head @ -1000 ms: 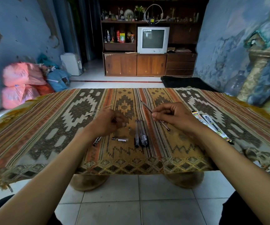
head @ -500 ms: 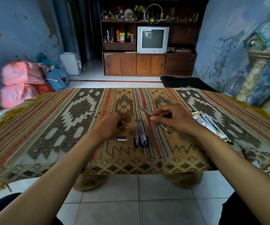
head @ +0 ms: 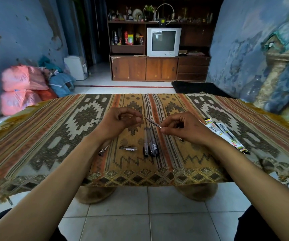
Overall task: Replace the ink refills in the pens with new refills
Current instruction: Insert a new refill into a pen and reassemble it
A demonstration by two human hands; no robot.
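Both hands hover: right hand [head: 186, 126] pinches refill [head: 152, 122], left hand [head: 121, 121] pinches something unclear.

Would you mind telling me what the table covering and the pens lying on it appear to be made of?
The table covering looks like matte woven fabric: striped geometric pattern, fringed edges. The pens look like clear glossy plastic with dark caps: the cloth pattern shows through the barrels, though the view is small.
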